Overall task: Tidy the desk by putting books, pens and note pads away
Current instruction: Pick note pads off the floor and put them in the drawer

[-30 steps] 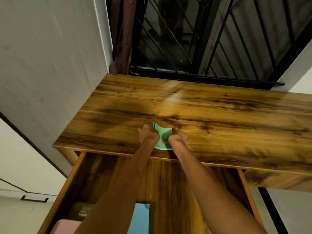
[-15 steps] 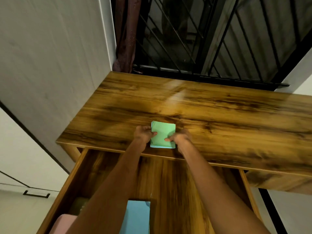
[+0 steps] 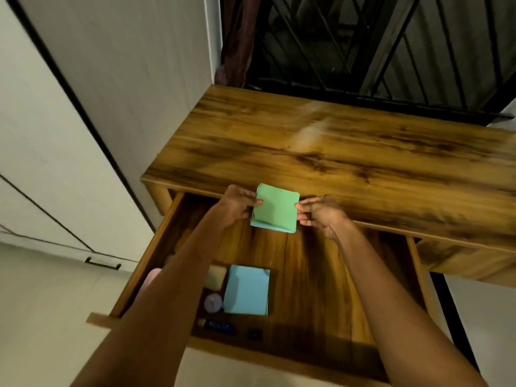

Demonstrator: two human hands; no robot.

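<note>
A stack of green note paper (image 3: 275, 208) with a pale blue underside hangs in the air over the desk's front edge, above the open drawer (image 3: 321, 277). My left hand (image 3: 237, 203) pinches its left side and my right hand (image 3: 318, 212) pinches its right side. Inside the drawer lies a light blue note pad (image 3: 247, 289) flat on the wooden bottom. The wooden desk top (image 3: 335, 152) is bare.
In the drawer's left part sit a beige block (image 3: 215, 276), a small round purple thing (image 3: 212, 303), a dark blue pen-like object (image 3: 219, 326) and something pink (image 3: 150, 277) behind my left forearm. A white wall and cabinet stand to the left, a dark window grille behind the desk.
Both hands lifted the green note stack off the desk top and brought it toward me, over the open drawer. The view tilted down, showing more of the drawer.
</note>
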